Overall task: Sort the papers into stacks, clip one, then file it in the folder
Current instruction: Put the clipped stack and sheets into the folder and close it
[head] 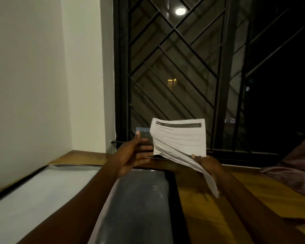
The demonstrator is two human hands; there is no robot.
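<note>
Aloft, left hand (130,155) pinches card (144,132), right hand (209,164) papers (180,138)

Worn on the head, wide-angle, facing forward and slightly down over the counter (280,196) toward a barred window (174,67), close in.

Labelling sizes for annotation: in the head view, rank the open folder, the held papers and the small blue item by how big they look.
1. open folder, largest, though nearest the camera.
2. papers.
3. blue item, partly hidden behind the papers.
</note>
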